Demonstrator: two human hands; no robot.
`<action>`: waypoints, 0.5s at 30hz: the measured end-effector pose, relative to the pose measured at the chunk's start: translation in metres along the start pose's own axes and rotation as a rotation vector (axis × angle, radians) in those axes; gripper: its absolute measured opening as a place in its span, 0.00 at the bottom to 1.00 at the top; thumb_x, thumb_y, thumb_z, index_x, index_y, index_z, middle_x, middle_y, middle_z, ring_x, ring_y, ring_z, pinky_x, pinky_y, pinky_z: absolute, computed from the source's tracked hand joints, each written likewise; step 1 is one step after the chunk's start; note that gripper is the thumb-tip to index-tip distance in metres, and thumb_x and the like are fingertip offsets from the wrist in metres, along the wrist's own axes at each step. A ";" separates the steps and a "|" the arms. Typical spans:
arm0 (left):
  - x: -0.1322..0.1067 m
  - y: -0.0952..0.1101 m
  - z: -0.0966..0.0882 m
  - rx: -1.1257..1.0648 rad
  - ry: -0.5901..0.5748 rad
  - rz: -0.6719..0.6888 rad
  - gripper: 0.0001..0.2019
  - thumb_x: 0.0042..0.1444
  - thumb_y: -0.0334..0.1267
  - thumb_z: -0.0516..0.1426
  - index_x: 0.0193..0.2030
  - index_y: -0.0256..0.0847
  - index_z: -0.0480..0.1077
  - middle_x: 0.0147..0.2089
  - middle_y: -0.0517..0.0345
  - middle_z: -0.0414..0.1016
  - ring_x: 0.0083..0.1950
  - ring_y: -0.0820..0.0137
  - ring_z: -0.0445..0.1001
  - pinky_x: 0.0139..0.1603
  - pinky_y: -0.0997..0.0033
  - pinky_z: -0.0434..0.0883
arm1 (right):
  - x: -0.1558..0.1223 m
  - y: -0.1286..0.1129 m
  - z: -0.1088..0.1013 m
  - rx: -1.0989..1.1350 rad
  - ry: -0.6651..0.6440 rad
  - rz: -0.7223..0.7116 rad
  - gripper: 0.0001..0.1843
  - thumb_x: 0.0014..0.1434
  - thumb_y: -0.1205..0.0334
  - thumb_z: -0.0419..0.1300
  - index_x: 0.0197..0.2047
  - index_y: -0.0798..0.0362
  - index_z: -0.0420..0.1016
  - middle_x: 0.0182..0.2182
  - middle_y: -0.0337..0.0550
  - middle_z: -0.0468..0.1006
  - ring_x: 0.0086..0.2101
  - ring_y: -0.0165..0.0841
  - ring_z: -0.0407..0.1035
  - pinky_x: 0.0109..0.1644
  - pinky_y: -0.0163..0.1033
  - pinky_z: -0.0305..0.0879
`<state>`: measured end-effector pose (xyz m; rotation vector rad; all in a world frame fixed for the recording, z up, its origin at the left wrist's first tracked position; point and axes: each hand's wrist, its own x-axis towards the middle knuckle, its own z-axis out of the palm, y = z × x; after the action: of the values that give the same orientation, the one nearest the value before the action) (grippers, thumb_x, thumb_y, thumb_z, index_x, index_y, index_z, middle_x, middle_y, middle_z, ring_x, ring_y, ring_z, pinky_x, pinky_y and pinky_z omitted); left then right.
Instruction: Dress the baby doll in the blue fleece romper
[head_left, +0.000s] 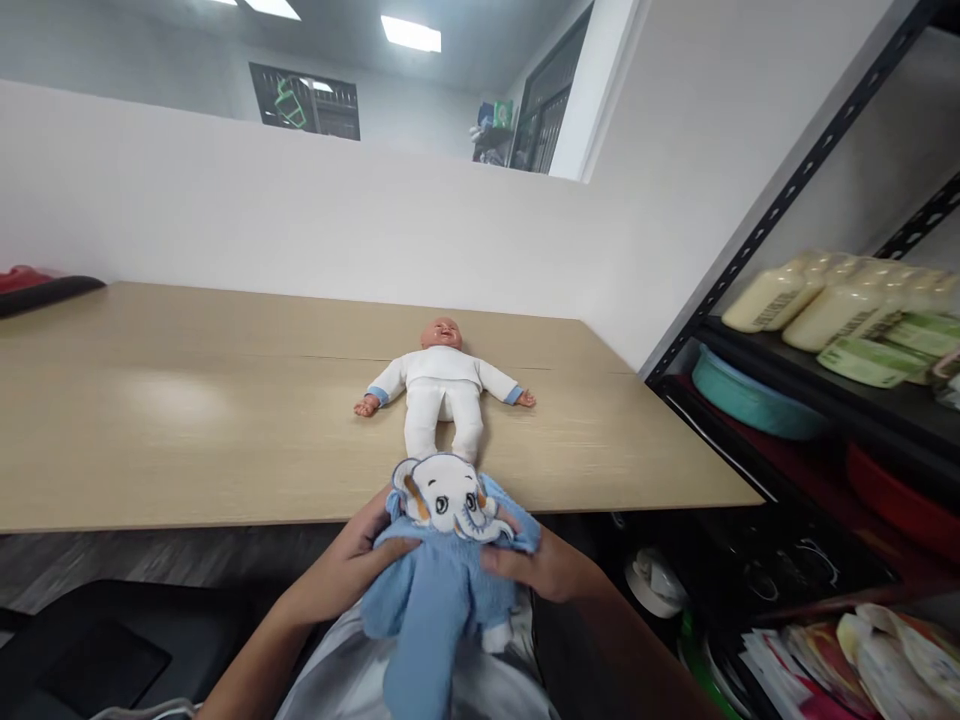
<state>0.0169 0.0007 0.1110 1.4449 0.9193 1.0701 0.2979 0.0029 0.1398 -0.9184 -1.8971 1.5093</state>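
A blue fleece doll outfit (431, 590) with a white elephant face on it hangs over my lap, just in front of the table edge. My left hand (360, 558) grips its left side, thumb on top of the cloth. On the other side my right hand (536, 562) holds the fabric beside the elephant's trunk, fingers partly hidden in the folds. Beyond the outfit, a baby doll (442, 385) in a white suit with blue cuffs lies face up on the table. Its arms are spread, and the elephant face covers its feet from my view.
The light wood table (225, 400) runs up to a white wall. At right, a black shelf holds cream bottles (855, 300), a teal basin (757, 400) and a red basin (900, 500). A black chair (112, 640) stands at lower left. A red item (26, 278) sits at far left.
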 end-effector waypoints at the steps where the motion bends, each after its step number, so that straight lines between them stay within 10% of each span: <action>1: 0.002 0.000 0.003 -0.059 0.004 0.003 0.31 0.61 0.55 0.67 0.68 0.49 0.73 0.68 0.47 0.77 0.68 0.50 0.74 0.70 0.50 0.71 | 0.000 -0.004 0.001 0.009 -0.029 -0.023 0.34 0.61 0.42 0.71 0.64 0.50 0.76 0.57 0.48 0.81 0.57 0.45 0.74 0.67 0.51 0.69; 11: 0.024 0.006 0.020 -0.279 0.098 0.085 0.16 0.65 0.53 0.65 0.45 0.45 0.69 0.40 0.61 0.75 0.39 0.69 0.72 0.42 0.73 0.71 | 0.011 -0.032 -0.008 -0.238 -0.070 0.002 0.28 0.54 0.46 0.78 0.53 0.50 0.82 0.45 0.43 0.86 0.44 0.43 0.79 0.51 0.45 0.78; 15: 0.030 0.006 0.026 -0.117 0.181 0.097 0.18 0.66 0.57 0.62 0.47 0.44 0.70 0.41 0.59 0.75 0.42 0.66 0.72 0.48 0.70 0.72 | 0.009 -0.014 -0.007 -0.171 -0.066 0.012 0.39 0.54 0.43 0.77 0.65 0.49 0.76 0.56 0.47 0.83 0.57 0.47 0.75 0.66 0.52 0.71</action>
<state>0.0508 0.0200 0.1206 1.3226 0.9049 1.3226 0.2950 0.0124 0.1547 -0.9665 -2.0983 1.4165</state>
